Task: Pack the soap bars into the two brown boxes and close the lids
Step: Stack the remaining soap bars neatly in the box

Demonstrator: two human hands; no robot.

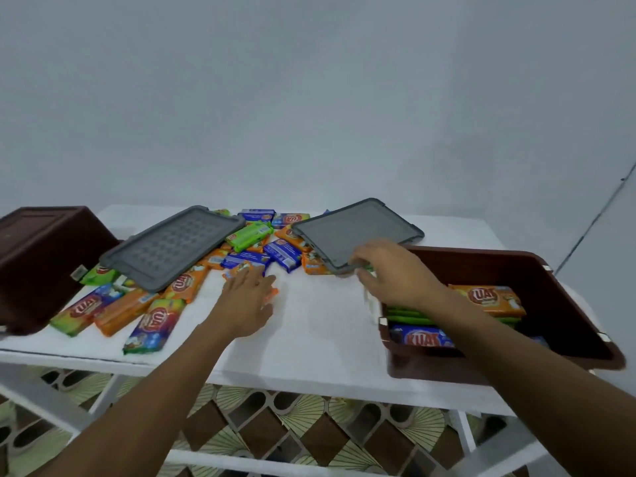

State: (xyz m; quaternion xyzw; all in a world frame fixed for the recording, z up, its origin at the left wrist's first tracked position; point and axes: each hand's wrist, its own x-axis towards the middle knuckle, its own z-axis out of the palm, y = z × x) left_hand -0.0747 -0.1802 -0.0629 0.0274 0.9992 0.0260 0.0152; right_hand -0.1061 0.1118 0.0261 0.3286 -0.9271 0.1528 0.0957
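On the white table (320, 325), the right brown box (433, 368) stands open with an orange, a blue and some green soap bars inside. Just left of this box, the right hand (395, 273) has its grip closed on the near corner of a grey lid (358, 228), fingers curled over the edge. Further left of the box, the left hand (247, 294) lies with an open grip, straight fingers touching the loose soap bars (261, 242). A second grey lid (172, 247) rests on them. The left brown box (44, 256) is farthest from the right box.
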